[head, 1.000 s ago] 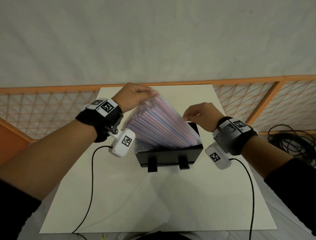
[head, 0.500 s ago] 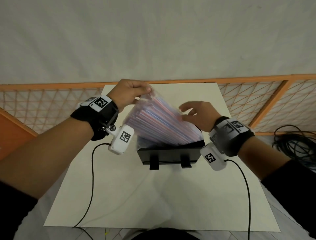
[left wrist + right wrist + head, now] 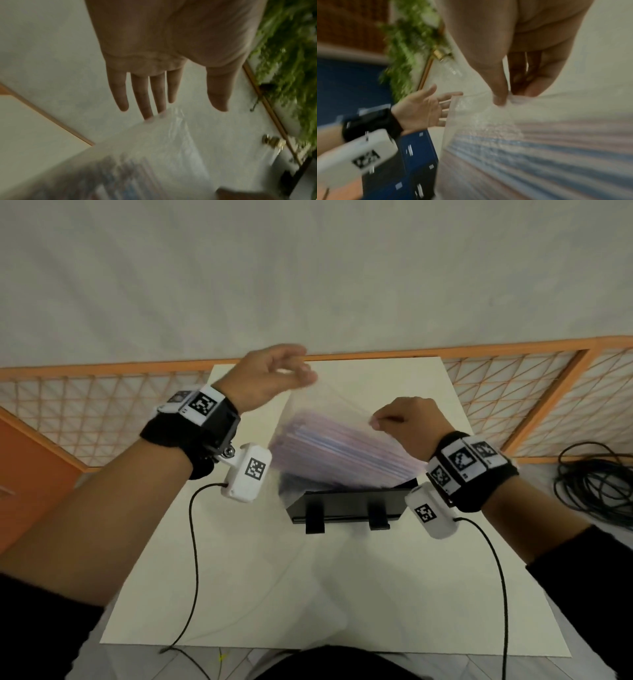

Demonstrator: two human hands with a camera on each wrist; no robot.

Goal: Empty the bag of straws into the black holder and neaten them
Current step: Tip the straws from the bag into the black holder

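Observation:
A clear plastic bag (image 3: 329, 409) of pink and blue straws (image 3: 342, 450) stands tilted, its lower end in the black holder (image 3: 342, 505) on the white table (image 3: 308, 594). My right hand (image 3: 376, 422) pinches the bag's upper right edge between thumb and fingers; the right wrist view shows that pinch (image 3: 505, 97) on the bag (image 3: 479, 115). My left hand (image 3: 291, 371) hovers at the bag's upper left corner with straight fingers. In the left wrist view its fingertips (image 3: 149, 113) just touch the bag (image 3: 163, 142). The straws sit low in the bag, leaving its top empty.
An orange lattice fence (image 3: 102, 412) runs behind the table. A coil of black cable (image 3: 596, 484) lies on the floor to the right. Thin black cables hang from both wrist cameras across the table's front. Bare tabletop lies in front of the holder.
My left hand has let go of the bag's top corner and opened. My right hand has gone from lying against the bag to pinching its upper edge. The straws have slid lower.

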